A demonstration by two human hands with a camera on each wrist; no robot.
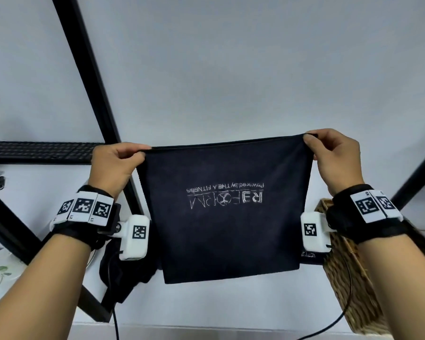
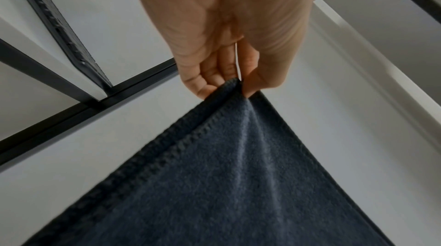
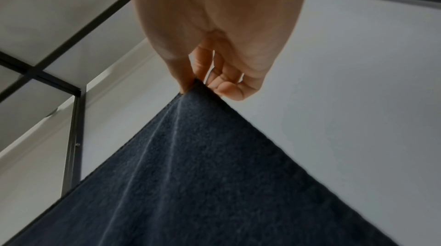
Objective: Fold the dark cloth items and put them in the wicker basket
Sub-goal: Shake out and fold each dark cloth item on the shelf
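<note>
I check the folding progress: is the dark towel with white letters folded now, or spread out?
Spread out: left hand and right hand pinch the dark towel at its top corners; it hangs flat.

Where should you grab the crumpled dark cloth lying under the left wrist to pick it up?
Probably from above, at the top of the crumpled dark cloth. It lies bunched on the white table, no corner showing, so pinch a raised fold, then find corners as on the held towel.

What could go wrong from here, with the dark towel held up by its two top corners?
1. The left hand and right hand only pinch the dark printed towel at its corner tips; either corner could slip.
2. Its hanging lower edge sits close to the crumpled dark cloth and could snag it on lowering.
3. The woven wicker basket sits at the table's right side; a careless drop could miss it.
</note>
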